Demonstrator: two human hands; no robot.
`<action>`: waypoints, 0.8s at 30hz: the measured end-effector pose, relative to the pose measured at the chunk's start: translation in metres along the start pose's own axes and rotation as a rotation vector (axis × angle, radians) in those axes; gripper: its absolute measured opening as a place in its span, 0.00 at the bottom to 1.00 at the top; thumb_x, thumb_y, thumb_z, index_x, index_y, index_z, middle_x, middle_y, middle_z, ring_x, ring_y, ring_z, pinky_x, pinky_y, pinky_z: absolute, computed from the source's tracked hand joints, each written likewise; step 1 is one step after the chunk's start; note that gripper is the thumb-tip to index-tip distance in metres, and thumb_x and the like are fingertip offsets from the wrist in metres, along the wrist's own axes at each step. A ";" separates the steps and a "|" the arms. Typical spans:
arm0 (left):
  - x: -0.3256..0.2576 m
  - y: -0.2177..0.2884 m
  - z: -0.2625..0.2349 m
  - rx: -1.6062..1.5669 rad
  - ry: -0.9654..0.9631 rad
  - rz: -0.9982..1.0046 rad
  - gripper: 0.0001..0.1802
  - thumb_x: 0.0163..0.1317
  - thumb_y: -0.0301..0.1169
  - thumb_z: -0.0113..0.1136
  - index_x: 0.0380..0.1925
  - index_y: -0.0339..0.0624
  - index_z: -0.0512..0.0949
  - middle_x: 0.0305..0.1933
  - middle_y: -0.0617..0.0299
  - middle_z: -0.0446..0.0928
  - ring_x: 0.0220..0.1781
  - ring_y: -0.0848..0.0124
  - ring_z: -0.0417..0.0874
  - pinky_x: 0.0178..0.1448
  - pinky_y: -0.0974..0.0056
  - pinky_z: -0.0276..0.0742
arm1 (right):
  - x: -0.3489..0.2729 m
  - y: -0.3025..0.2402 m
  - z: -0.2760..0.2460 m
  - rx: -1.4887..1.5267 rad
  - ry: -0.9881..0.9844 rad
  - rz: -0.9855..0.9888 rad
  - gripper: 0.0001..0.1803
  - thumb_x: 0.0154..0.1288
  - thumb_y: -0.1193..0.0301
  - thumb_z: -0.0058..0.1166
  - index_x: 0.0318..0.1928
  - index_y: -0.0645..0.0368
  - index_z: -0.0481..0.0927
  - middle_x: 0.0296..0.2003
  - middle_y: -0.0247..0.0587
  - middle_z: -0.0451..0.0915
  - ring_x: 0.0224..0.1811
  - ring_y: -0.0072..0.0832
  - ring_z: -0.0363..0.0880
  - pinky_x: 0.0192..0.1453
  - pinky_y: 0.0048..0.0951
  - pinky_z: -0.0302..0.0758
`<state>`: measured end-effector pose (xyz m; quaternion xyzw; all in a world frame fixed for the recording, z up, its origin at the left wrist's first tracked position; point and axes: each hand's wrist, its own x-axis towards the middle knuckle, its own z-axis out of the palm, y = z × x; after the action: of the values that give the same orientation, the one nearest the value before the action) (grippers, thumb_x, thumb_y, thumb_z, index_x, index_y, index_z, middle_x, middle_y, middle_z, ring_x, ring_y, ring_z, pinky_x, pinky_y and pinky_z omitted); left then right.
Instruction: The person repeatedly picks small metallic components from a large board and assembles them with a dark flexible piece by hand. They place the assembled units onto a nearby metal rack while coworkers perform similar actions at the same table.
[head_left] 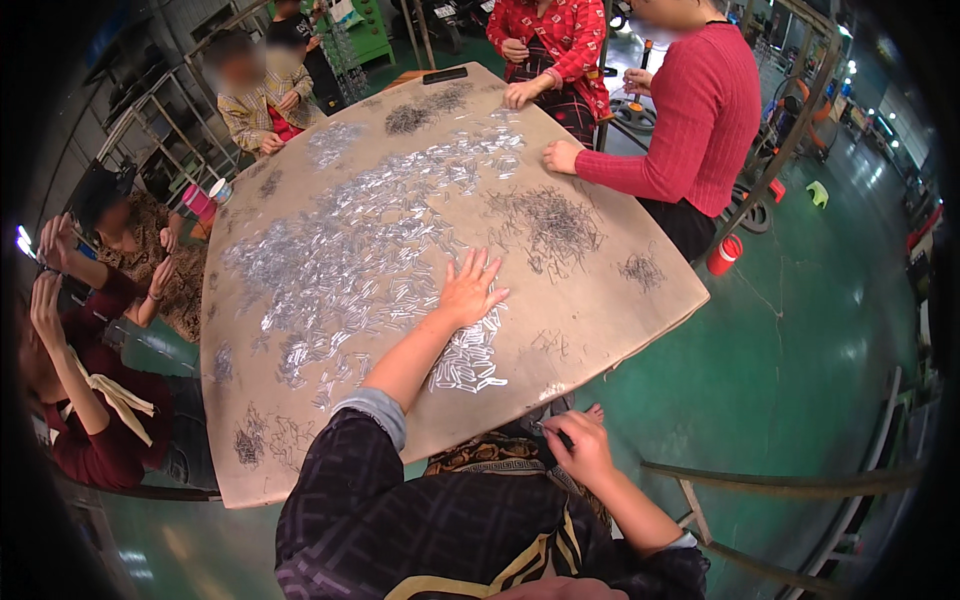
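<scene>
My left hand (470, 288) lies palm down with fingers spread at the upper end of a small heap of shiny silver metal pieces (464, 362). A much larger spread of similar slim pieces (345, 235) covers the table to its left and beyond. Off the table's near edge, my right hand (582, 448) is closed in a pinch, with something small and metallic at the fingertips, too small to name. Thin dark wire-like bits (552, 232) form a loose pile right of my left hand, and a sparser scatter (548, 343) lies nearer me.
Several people stand around the brown-covered table (620, 300), some with hands on its edge. More dark piles (410, 118) and a black flat object (445, 74) lie at the far end. A red container (724, 256) stands on the green floor; a metal rail (780, 484) runs at right.
</scene>
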<state>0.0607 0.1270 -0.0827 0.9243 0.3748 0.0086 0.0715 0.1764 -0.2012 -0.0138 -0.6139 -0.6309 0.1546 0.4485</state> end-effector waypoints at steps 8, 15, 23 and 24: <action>-0.049 0.044 -0.009 -0.165 0.147 0.276 0.24 0.66 0.45 0.53 0.58 0.47 0.73 0.64 0.48 0.68 0.71 0.53 0.63 0.75 0.45 0.50 | 0.004 0.004 -0.001 0.008 -0.018 -0.011 0.06 0.54 0.78 0.62 0.34 0.59 0.80 0.29 0.41 0.79 0.33 0.42 0.80 0.40 0.37 0.76; -0.058 0.102 -0.008 -0.126 0.152 0.231 0.06 0.53 0.28 0.59 0.24 0.39 0.83 0.36 0.54 0.80 0.46 0.59 0.82 0.53 0.54 0.78 | 0.001 0.007 -0.003 -0.008 0.004 0.006 0.07 0.54 0.78 0.62 0.34 0.59 0.80 0.30 0.42 0.79 0.33 0.43 0.80 0.40 0.38 0.76; -0.050 0.123 -0.005 0.078 0.177 0.267 0.06 0.47 0.27 0.56 0.22 0.39 0.82 0.28 0.52 0.81 0.31 0.56 0.85 0.36 0.57 0.82 | -0.002 0.009 -0.002 -0.014 0.019 0.029 0.06 0.53 0.78 0.63 0.34 0.59 0.81 0.29 0.41 0.79 0.34 0.42 0.80 0.40 0.37 0.76; -0.048 0.124 -0.006 0.079 0.167 0.262 0.06 0.48 0.28 0.57 0.22 0.39 0.82 0.28 0.51 0.82 0.31 0.56 0.85 0.36 0.57 0.82 | -0.002 0.009 -0.002 -0.014 0.023 0.032 0.06 0.53 0.78 0.63 0.34 0.59 0.81 0.29 0.41 0.79 0.34 0.42 0.80 0.40 0.37 0.76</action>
<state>0.1115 0.0065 -0.0582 0.9635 0.2556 0.0799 0.0017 0.1834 -0.2021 -0.0203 -0.6287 -0.6171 0.1503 0.4488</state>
